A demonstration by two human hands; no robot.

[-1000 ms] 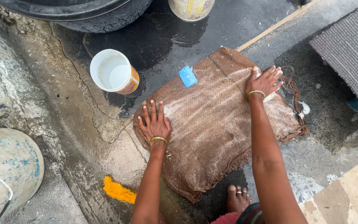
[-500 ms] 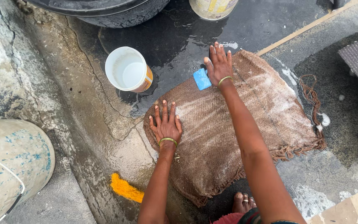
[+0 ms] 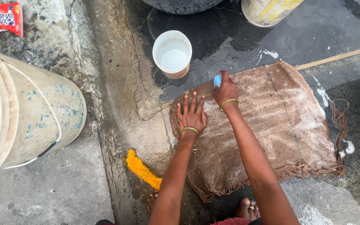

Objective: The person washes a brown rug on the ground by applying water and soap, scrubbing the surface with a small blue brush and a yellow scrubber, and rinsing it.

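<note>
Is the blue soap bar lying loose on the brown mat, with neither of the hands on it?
No: the right hand grips the blue soap bar at the brown mat's edge.

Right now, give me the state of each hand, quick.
Left hand: open, flat on the soapy brown woven mat.
Right hand: closed on the small blue rectangular soap bar.

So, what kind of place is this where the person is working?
Probably an outdoor washing spot at ground level: wet, cracked concrete floor, a soapy brown mat spread flat on it, and a cup of water beside a large pale bucket.
</note>
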